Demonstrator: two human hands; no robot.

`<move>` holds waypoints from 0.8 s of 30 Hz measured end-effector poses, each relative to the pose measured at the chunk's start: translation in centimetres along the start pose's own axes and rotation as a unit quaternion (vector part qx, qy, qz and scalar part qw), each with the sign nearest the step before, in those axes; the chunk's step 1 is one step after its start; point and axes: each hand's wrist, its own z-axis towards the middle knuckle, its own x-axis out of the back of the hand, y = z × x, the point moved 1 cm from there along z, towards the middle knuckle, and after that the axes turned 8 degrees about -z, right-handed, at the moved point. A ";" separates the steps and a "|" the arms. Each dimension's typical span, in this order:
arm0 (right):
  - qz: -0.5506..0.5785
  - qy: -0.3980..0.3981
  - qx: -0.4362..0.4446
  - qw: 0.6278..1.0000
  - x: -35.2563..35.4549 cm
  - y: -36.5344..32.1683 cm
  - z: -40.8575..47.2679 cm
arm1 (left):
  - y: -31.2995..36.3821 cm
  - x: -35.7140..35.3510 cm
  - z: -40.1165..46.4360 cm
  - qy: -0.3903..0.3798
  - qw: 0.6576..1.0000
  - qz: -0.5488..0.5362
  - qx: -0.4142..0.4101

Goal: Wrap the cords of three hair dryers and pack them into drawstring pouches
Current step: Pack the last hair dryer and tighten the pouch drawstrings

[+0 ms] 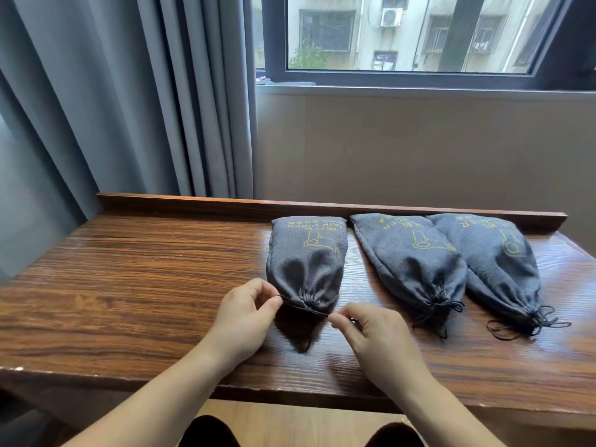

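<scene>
Hands first: your left hand pinches one end of the black drawstring between thumb and fingertips, and your right hand pinches the other end, so each grip is clenched on the cord, which runs taut between them across the gathered mouth of the nearest pouch. That grey pouch lies on the wooden bench at 12 o'clock from your hands, mouth toward you, with yellow print on its far end. At 2 o'clock lies the middle pouch, its mouth drawn closed and its cord knotted. Just beside it, further toward 3 o'clock, lies the right pouch, also tied, its cord ends loose on the bench. Beyond the bench hang grey curtains at 11 o'clock, and a window sits at 1 o'clock.
</scene>
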 end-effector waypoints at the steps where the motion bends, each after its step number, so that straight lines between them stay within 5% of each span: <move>1: 0.010 -0.004 0.002 1.000 0.1 0.5 0.2 | -0.1 0.1 0.1 0.000 1.000 0.013 -0.003; 13: 0.070 -0.018 -0.025 0.997 0.5 2.0 0.7 | 0.0 0.1 -0.4 0.019 0.999 -0.041 0.009; 15: 0.076 -0.012 -0.023 0.997 0.6 2.0 0.7 | 0.5 0.2 -0.6 0.011 0.998 -0.045 -0.046; 19: 0.072 -0.014 0.030 0.997 1.1 1.5 0.4 | 1.7 0.2 -0.9 -0.071 0.956 -0.037 -0.281; 24: 0.080 -0.018 0.063 0.995 2.6 0.6 0.5 | 2.6 -1.1 -0.5 -0.150 0.951 -0.075 -0.258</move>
